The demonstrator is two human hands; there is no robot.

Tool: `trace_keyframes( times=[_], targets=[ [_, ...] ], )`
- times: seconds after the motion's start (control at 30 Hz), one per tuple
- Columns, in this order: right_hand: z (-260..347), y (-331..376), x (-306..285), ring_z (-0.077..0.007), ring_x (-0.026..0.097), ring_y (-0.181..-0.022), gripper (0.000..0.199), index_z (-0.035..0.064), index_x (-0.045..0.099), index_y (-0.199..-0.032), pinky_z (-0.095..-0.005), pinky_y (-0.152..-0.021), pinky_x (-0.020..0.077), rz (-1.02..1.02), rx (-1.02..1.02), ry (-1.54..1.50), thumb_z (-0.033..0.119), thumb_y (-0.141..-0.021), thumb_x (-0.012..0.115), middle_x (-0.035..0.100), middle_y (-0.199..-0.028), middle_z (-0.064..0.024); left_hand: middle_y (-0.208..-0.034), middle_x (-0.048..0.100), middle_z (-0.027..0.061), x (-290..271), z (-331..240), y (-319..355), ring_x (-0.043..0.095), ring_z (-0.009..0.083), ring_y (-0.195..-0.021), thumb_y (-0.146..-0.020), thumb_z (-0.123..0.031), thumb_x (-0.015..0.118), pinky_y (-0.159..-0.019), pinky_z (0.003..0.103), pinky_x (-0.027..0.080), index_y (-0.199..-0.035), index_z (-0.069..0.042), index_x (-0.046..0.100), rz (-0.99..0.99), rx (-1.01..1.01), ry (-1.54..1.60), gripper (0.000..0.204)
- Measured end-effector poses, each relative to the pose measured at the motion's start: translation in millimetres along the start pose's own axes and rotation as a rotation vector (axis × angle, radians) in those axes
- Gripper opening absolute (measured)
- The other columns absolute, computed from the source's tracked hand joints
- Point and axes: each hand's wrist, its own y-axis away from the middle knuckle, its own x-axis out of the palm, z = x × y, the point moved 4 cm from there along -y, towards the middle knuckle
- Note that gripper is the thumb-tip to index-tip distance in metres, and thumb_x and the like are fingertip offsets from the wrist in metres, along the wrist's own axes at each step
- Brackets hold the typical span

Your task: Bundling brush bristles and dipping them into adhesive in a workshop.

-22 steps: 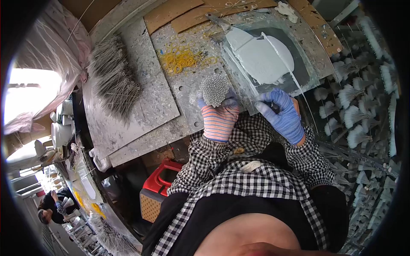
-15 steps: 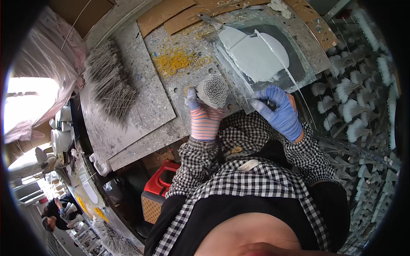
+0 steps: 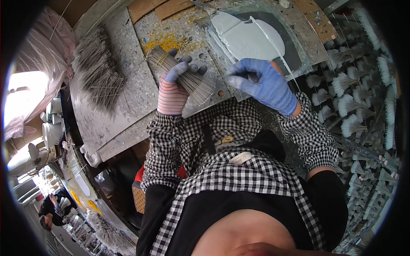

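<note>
A bundle of thin grey wire-like strands (image 3: 200,88) lies slantwise in my left hand (image 3: 174,91), which wears a striped glove with grey fingertips. Its lower right end fans out with pale tips. Near its upper left end, a yellow rubber band (image 3: 161,59) goes around the strands. My right hand (image 3: 265,85), in a blue glove, is a little way to the right of the bundle. Its thumb and fingers curl together, and whatever may be between them is hidden. Beyond it, white paste (image 3: 252,40) is spread on a glass plate (image 3: 299,55).
Loose yellow rubber bands (image 3: 171,42) lie on the stained worktable (image 3: 132,100). A heap of similar grey strands (image 3: 98,72) is at the left. A stick (image 3: 270,40) crosses the paste. Racked white-tufted bundles (image 3: 352,102) fill the right side. Another person (image 3: 55,209) is at the far lower left.
My left hand has moved left and turned the bundle from its dotted end facing up to lying lengthwise in view. My right hand stays curled, slightly farther forward. The whole view has shifted.
</note>
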Motion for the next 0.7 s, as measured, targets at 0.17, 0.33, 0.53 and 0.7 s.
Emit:
trace_keyframes(
  times=[0.17,0.33,0.53,0.7],
  targets=[
    [-3,-15,21,-0.0147,0.071,-0.082,0.026,0.0070,0.074,-0.101,-0.0298,-0.081,0.0559,0.234,0.034,-0.040,0.029,-0.087,0.075,0.075,-0.088,-0.0064,-0.111,0.063,0.0125,0,2,-8,0.066,0.0274,-0.098,-0.079,-0.001,0.069,-0.099,0.056,0.052,-0.134,-0.013,0.045,0.171,-0.054,-0.013,0.062],
    [-12,-22,33,-0.0184,0.073,-0.086,0.030,0.0088,0.074,-0.101,-0.0325,-0.084,0.0565,0.307,0.037,0.029,0.035,-0.087,0.075,0.076,-0.090,-0.0074,-0.115,0.063,0.0140,1,3,-15,0.067,0.0317,-0.106,-0.077,-0.001,0.069,-0.095,0.051,0.057,-0.134,-0.009,0.045,0.229,-0.085,-0.107,0.062],
    [-15,-25,39,-0.0182,0.073,-0.084,0.032,0.0118,0.075,-0.101,-0.0319,-0.084,0.0564,0.365,0.095,0.076,0.039,-0.085,0.076,0.076,-0.088,-0.0059,-0.114,0.060,0.0184,11,5,-20,0.067,0.0340,-0.104,-0.075,0.003,0.062,-0.094,0.046,0.057,-0.133,-0.006,0.039,0.312,-0.097,-0.189,0.062],
    [-15,-30,36,-0.0156,0.073,-0.083,0.034,0.0096,0.074,-0.102,-0.0295,-0.083,0.0571,0.356,0.259,0.132,0.037,-0.083,0.079,0.076,-0.088,-0.0054,-0.116,0.062,0.0155,17,10,-27,0.064,0.0340,-0.109,-0.076,0.001,0.062,-0.097,0.050,0.055,-0.127,-0.006,0.050,0.295,-0.069,-0.245,0.053]
  ],
)
